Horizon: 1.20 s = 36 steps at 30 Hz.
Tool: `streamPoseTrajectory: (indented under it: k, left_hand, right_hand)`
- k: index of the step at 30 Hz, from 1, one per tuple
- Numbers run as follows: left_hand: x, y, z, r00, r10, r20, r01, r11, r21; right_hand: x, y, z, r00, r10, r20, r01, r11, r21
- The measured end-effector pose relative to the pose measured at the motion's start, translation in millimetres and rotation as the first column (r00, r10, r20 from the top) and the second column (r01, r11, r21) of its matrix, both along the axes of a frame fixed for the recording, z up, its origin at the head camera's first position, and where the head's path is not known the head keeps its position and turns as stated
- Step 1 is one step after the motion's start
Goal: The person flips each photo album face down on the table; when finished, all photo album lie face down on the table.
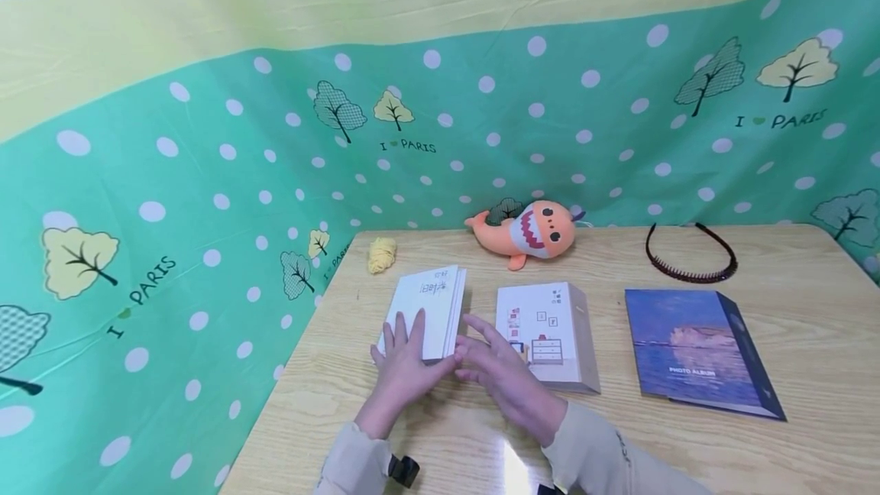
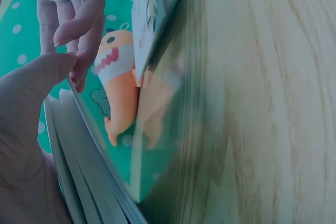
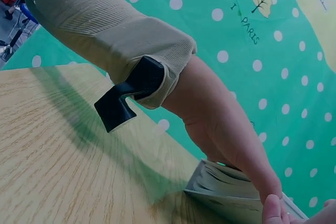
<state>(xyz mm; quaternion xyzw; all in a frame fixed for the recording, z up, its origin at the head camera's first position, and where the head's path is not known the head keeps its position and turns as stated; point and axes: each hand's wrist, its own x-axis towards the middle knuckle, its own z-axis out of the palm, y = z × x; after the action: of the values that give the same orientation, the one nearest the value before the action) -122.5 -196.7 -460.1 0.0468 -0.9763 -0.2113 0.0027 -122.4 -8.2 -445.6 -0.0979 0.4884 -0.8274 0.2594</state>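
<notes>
A white album [image 1: 435, 308] with dark handwritten characters on its cover lies at the left of the table. My left hand [image 1: 404, 365] rests on its lower part, fingers straight and spread, thumb reaching across to the right edge. Beside that edge is my right hand [image 1: 500, 379], fingers loosely bent, its fingertips right by the left thumb. In the left wrist view, the album's page edges [image 2: 86, 166] show slightly fanned below the left thumb [image 2: 50, 74]. The right wrist view shows the left hand [image 3: 231, 129] over the album [image 3: 220, 190], with only part of the right hand visible.
Right of the hands lies a white album with a drawn room [image 1: 543, 334], then a blue photo album [image 1: 677, 350]. Behind them are yellow yarn [image 1: 382, 255], an orange shark plush [image 1: 529, 231] and a dark headband [image 1: 694, 276]. A green dotted curtain [image 1: 426, 189] borders the wooden table [image 1: 309, 396].
</notes>
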Motion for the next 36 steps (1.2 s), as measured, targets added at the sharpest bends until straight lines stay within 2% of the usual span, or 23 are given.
streamPoseTrajectory:
  k: [16,21,29,36]
  left_hand:
    - [-1.9,-2.1,3.4,1.0,-0.003,0.024,-0.001,0.989,0.147]
    - [-2.5,-3.6,3.5,1.0,-0.019,0.009,0.017,0.982,0.188]
    - [-1.6,-3.7,6.7,0.999,-0.033,0.006,0.03,0.965,0.26]
    - [-1.9,-5.6,4.9,0.998,-0.061,-0.013,0.062,0.948,0.312]
  right_hand:
    - [-2.3,3,6.9,1.0,-0.007,-0.014,0.007,1.0,-0.03]
    - [-1.7,4,10.2,1.0,-0.012,-0.02,0.011,1.0,-0.028]
    - [-0.9,5,13.6,1.0,-0.018,-0.02,0.018,1.0,-0.02]
    - [-0.5,6,16.7,0.999,-0.014,-0.039,0.013,1.0,-0.015]
